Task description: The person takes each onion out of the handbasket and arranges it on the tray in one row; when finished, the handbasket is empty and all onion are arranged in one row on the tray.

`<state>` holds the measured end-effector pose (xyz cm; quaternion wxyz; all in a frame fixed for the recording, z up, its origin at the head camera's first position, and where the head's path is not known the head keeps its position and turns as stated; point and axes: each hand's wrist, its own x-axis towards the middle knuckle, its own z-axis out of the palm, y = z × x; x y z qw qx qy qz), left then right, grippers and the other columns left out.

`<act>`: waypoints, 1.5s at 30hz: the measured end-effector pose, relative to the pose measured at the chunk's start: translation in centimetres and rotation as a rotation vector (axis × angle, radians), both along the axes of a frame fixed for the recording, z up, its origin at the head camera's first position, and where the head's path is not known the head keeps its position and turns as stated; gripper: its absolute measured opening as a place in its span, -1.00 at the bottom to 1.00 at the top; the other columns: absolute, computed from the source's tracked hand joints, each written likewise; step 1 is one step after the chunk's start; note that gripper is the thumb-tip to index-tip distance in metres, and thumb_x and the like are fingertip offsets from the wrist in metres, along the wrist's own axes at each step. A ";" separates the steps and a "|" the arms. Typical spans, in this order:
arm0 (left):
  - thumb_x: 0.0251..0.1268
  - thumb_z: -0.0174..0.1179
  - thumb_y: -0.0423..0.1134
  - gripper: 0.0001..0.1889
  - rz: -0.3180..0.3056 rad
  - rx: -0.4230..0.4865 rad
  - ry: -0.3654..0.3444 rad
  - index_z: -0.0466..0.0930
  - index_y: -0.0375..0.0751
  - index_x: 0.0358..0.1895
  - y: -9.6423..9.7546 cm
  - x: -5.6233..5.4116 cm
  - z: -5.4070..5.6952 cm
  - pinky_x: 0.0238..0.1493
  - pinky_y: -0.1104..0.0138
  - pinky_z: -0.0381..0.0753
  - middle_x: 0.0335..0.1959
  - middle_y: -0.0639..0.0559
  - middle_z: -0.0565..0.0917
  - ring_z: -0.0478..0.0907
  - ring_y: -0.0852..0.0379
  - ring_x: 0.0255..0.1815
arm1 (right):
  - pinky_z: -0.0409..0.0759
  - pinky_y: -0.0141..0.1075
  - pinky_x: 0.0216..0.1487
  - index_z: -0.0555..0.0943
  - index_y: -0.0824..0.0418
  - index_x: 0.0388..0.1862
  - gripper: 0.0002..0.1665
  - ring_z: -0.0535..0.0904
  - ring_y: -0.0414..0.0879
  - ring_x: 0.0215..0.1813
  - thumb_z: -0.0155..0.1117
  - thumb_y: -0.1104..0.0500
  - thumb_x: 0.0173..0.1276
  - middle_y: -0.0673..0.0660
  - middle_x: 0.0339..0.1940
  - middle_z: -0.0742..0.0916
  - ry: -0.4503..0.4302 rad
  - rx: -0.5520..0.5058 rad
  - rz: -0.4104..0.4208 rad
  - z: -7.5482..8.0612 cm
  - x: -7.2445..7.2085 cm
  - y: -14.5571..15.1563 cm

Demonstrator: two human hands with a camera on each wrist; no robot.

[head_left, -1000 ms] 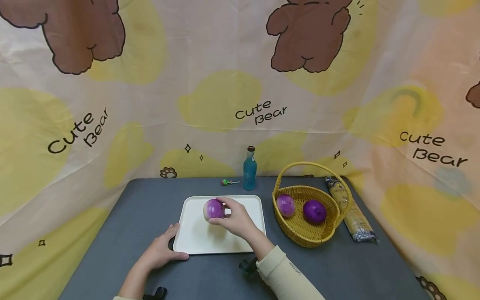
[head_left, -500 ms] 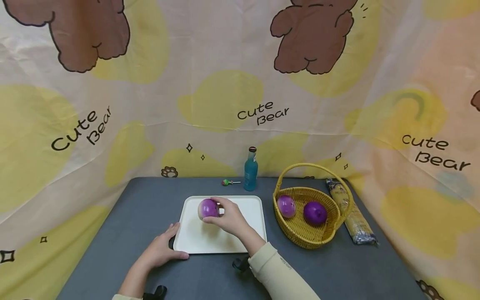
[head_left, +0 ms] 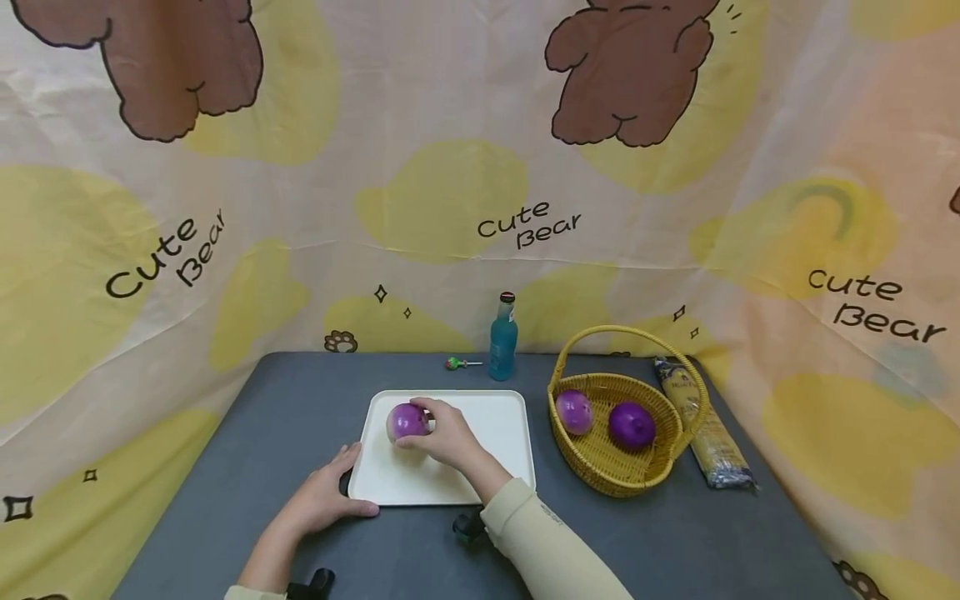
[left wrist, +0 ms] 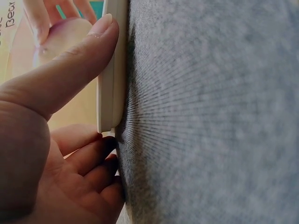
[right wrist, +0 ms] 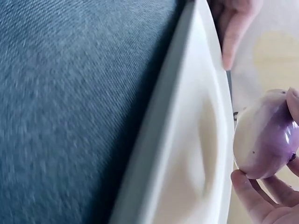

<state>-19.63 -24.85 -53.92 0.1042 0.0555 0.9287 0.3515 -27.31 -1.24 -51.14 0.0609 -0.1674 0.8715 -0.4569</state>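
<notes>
My right hand (head_left: 442, 437) holds a purple-and-white onion (head_left: 406, 422) between thumb and fingers, over the left part of a white tray (head_left: 480, 475). In the right wrist view the onion (right wrist: 264, 135) stands apart from the tray's surface, its purple side toward the palm. At the tray's front left corner my left hand (head_left: 318, 497) grips the edge. The left wrist view shows its thumb (left wrist: 74, 63) across the rim and its other fingers curled beside the corner, close to the table.
Right of the tray stands a yellow wicker basket (head_left: 600, 479) holding a light purple onion (head_left: 574, 412) and a dark purple onion (head_left: 632, 425). A long yellow packet (head_left: 712, 437) lies beyond it. At the back are a blue bottle (head_left: 503, 337) and a lollipop (head_left: 457, 363).
My right hand has carried the onion a little to the left above the tray and slightly lower. My left hand stays at the tray's corner.
</notes>
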 end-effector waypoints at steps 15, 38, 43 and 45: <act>-0.18 0.60 0.18 0.27 -0.003 -0.019 -0.007 0.09 -0.32 0.59 0.1 -0.1 0.2 0.39 -0.38 0.15 0.57 -0.41 0.11 0.02 -0.49 0.56 | 0.63 -0.17 0.19 0.52 0.03 0.39 -0.12 0.62 -0.07 0.19 0.62 -0.14 0.09 0.04 0.25 0.67 -0.002 0.022 0.014 -1.2 -0.5 -1.0; -0.16 0.60 0.16 0.27 -0.007 -0.029 -0.013 0.07 -0.34 0.58 0.3 0.0 0.3 0.37 -0.37 0.19 0.57 -0.44 0.10 0.03 -0.49 0.56 | 0.54 -0.10 0.34 0.44 0.03 0.48 -0.02 0.55 -0.01 0.36 0.63 -0.10 0.09 0.06 0.39 0.61 0.020 0.093 0.031 -1.1 -0.1 -1.9; -0.16 0.60 0.15 0.26 -0.006 -0.028 -0.005 0.08 -0.34 0.58 0.2 0.0 0.2 0.38 -0.36 0.19 0.56 -0.45 0.11 0.05 -0.49 0.55 | 0.54 -0.05 0.34 0.43 0.02 0.49 0.01 0.52 0.02 0.39 0.63 -0.14 0.08 0.04 0.41 0.59 0.019 0.086 0.037 -0.6 0.2 -1.7; -0.17 0.60 0.16 0.26 -0.002 -0.026 -0.003 0.09 -0.34 0.58 0.2 0.0 0.1 0.39 -0.35 0.19 0.56 -0.44 0.11 0.05 -0.48 0.55 | 0.55 -0.03 0.32 0.43 0.01 0.49 -0.02 0.53 0.05 0.39 0.62 -0.14 0.09 0.05 0.41 0.59 0.020 0.071 0.034 -0.3 0.3 -1.6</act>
